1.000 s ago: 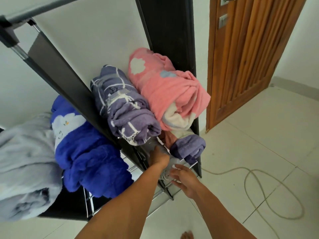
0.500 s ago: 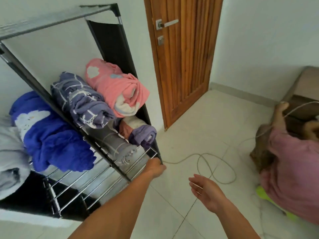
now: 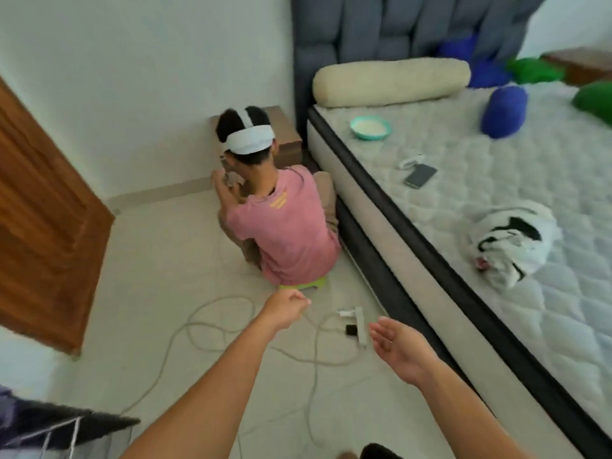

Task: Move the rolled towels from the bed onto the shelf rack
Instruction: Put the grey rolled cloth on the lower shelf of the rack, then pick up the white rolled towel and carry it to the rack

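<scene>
Over floor beside bed (image 3: 496, 167): left hand (image 3: 285, 309) hanging curled, empty; right hand (image 3: 395, 342) spreading open, empty. Both leaving shelf rack (image 3: 59, 425), probably heading back for next towel. Blue rolled towel (image 3: 503, 111) and black-and-white towel (image 3: 510, 240) waiting on mattress.

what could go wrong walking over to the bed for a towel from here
The white cable loops across the floor with a power strip in the path to the bed; a foot could catch it. The seated person is close beside the bed, so a bump is possible. Reaching for the blue rolled towel could knock the bowl or phone on the mattress.
</scene>
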Available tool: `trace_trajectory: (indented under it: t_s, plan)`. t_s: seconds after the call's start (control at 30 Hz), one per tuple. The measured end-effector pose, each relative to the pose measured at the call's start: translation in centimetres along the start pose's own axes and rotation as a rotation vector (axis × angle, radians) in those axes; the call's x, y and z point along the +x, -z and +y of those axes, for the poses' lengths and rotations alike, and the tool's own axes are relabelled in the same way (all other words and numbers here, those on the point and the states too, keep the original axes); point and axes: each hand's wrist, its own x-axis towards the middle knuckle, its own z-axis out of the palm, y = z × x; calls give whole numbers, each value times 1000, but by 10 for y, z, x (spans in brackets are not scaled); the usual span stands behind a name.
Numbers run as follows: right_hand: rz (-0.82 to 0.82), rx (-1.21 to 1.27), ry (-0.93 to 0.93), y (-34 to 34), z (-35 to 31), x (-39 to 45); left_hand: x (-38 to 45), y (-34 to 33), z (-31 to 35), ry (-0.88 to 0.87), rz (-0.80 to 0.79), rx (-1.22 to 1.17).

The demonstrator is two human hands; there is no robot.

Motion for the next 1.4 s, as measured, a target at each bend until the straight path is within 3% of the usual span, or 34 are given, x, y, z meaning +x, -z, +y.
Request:
trace_trajectory:
  t_s: [0.2, 0.4, 0.7, 0.83, 0.93, 1.13, 1.4]
  plan:
    - [243, 332, 135, 109, -44, -11, 41, -101, 100, -169, -253, 170]
    - [357, 561, 192, 190, -98, 28, 119, -217, 207, -225, -427, 331]
    - [237, 610, -157, 238, -223, 164, 260, -356, 351, -211, -425, 519]
    - [197, 733, -127, 237, -262, 199, 299, -397, 402, -340, -398, 608]
    - [330, 845, -40, 254, -276, 213, 319, -423, 426, -413, -428, 686]
    - [453, 776, -19, 279, -279, 215, 346, -462, 443, -527, -485, 839]
    - [515, 738, 4, 302, -283, 210, 350, -477, 451, -283, -560, 735]
